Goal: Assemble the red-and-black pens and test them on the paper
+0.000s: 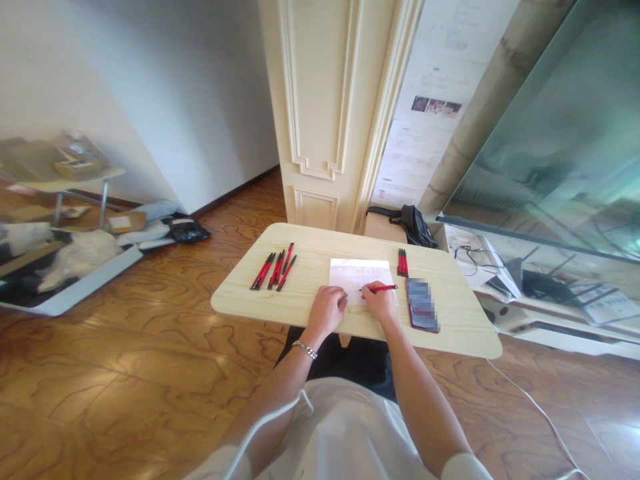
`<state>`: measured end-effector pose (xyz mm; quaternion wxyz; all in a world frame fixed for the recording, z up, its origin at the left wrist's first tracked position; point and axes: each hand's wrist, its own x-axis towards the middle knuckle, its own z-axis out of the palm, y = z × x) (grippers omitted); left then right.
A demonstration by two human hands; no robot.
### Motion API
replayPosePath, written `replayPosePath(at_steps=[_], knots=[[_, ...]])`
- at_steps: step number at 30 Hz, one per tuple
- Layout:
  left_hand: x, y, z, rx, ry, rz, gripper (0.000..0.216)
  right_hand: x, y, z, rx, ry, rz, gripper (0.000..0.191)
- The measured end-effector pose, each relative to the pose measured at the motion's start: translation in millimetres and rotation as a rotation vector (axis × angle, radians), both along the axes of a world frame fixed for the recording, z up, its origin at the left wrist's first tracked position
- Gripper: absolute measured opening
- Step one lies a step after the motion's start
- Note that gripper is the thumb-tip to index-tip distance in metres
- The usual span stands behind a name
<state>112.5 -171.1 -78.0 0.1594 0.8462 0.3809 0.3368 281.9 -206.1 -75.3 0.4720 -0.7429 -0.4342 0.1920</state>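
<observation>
A red-and-black pen (384, 288) is in my right hand (381, 303), its tip pointing left over a white sheet of paper (360, 272). Faint marks show on the upper part of the sheet. My left hand (327, 308) rests on the sheet's lower left edge, fingers loosely bent and holding nothing. To the left lies a loose group of several red-and-black pens (274, 268). Three similar pens (403, 263) lie side by side right of the paper. Below them is a phone (419, 303), its screen partly blurred out.
The pale wooden table (460, 300) has rounded corners. Behind it are a cream panelled door (320, 100) and a black bag (415, 223). A large glass screen (560, 147) stands right, above a cluttered white cabinet (565, 323). Boxes and bags lie left; a white cable (535, 407) crosses the floor.
</observation>
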Motion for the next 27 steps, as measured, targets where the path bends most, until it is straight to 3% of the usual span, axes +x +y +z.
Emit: replayPosePath(at_steps=[6, 11, 16, 21, 27], knots=[[0, -1, 1.1, -0.019, -0.006, 0.002, 0.016, 0, 2, -3.4, 0.055, 0.050, -0.084, 0.010], [-1, -1, 0.6, -0.017, -0.018, -0.002, 0.016, 4, 0, -2.5, 0.122, 0.171, -0.067, 0.010], [0, -1, -1.2, -0.013, -0.013, -0.005, 0.017, 12, -4, 5.6, 0.267, 0.552, -0.043, 0.027], [0, -1, -1.2, -0.019, -0.024, 0.000, 0.017, 16, -6, 14.7, 0.506, 0.933, -0.001, 0.020], [-1, 0, 0.8, -0.015, -0.018, -0.004, 0.017, 21, -13, 30.1, 0.517, 1.119, 0.127, 0.028]])
